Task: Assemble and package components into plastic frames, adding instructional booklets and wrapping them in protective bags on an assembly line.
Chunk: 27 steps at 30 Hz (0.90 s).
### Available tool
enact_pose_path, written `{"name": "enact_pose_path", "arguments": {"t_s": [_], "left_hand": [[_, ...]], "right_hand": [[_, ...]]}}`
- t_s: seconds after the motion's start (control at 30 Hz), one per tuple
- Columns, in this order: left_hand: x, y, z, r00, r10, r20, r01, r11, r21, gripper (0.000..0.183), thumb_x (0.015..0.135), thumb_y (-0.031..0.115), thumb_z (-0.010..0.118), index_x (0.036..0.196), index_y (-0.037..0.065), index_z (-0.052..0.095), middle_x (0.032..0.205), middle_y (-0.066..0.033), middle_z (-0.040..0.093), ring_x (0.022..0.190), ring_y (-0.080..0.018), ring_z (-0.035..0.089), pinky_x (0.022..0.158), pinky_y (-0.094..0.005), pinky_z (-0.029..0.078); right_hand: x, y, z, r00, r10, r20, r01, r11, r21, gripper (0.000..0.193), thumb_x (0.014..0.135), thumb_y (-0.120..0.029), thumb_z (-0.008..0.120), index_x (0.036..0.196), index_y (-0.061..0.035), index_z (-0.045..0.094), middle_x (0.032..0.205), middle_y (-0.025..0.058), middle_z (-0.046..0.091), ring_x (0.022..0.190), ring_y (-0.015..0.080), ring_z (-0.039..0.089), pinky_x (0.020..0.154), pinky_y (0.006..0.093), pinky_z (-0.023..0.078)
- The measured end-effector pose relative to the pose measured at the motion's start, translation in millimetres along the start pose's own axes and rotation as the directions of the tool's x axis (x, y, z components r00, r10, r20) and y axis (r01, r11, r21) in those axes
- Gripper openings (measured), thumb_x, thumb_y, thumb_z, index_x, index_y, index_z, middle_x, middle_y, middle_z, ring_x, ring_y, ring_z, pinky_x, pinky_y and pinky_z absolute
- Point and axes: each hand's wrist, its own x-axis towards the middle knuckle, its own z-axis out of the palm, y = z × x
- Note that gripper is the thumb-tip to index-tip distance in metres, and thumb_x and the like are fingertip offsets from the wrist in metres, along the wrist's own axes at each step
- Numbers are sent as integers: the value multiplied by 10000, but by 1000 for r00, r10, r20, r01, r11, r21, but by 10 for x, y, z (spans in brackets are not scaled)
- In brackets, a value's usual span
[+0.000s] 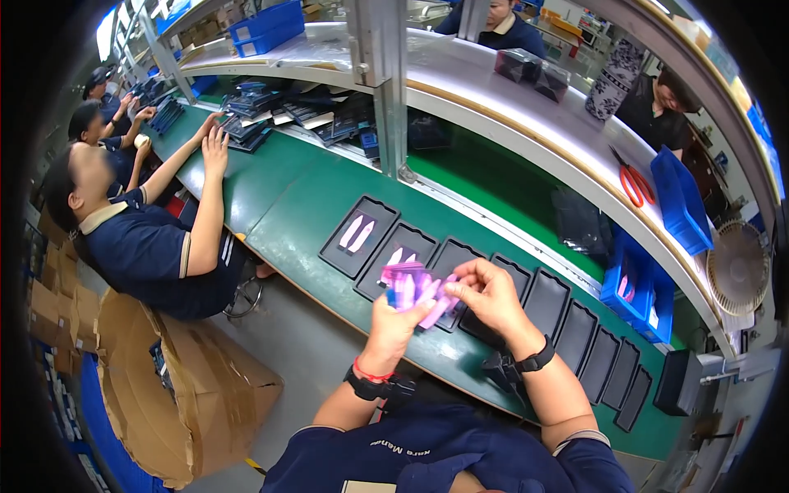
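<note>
My left hand (389, 330) is closed round a fanned bunch of pink and purple pieces (417, 289), blurred by motion, some with pale pointed shapes on them. My right hand (491, 297) pinches at the right side of this bunch; its fingertips touch a pink piece. Beneath both hands runs a row of shallow black trays (549, 306) on the green table. In the leftmost tray (343, 260) lie two white pointed pieces (361, 237). The second tray (421, 238) holds similar pieces, partly hidden by the bunch. The trays further right show bare black bottoms.
Blue bins (631, 287) stand beyond the trays at the right. Red-handled scissors (636, 186) and a small fan (737, 267) are on the raised shelf. A metal post (385, 90) rises behind the table. At the left, a co-worker (152, 238) reaches toward stacked dark packages (246, 123). A large cardboard box (197, 394) stands below.
</note>
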Motion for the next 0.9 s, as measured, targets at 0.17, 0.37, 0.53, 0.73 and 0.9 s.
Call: {"name": "enact_pose_path", "arguments": {"t_s": [0.17,0.37,0.53,0.73,0.9], "left_hand": [[39,-141,227,991,-116,72,129,971,-202,238,910,37,510,1142,-5,538,1037,-71,613,939,-157,604,845,-301,476],[55,-347,428,984,-124,127,139,983,-120,242,873,-8,529,1115,12,541,1020,-71,623,924,-172,616,815,-309,492],[-24,-526,781,968,-152,200,172,981,-84,248,827,-28,606,1065,37,576,967,-30,628,884,-119,605,795,-268,478],[-19,-576,964,941,-248,230,250,968,22,206,856,12,582,1060,5,559,926,-81,633,794,-208,653,704,-319,549],[-110,-716,1225,922,-257,290,250,966,63,266,810,-23,631,1065,15,565,940,-71,635,811,-185,644,741,-300,527]], "right_hand": [[-87,315,-395,995,78,-67,-72,993,91,109,738,-54,720,766,-14,622,652,8,622,585,51,546,538,211,445],[-293,382,-650,905,-272,-326,57,839,-541,296,688,-198,748,882,-22,608,803,123,582,811,297,549,748,392,442],[-550,475,-664,979,112,-170,-100,992,77,214,730,-123,752,826,-6,601,605,-8,569,557,32,504,494,216,405],[-738,705,-1235,895,70,-441,-241,907,-344,286,697,-142,753,876,7,587,673,75,587,600,180,574,556,308,456],[-948,489,-1076,880,155,-448,-179,984,-11,245,745,-157,753,862,-10,595,627,6,558,537,81,513,489,248,410]]}}
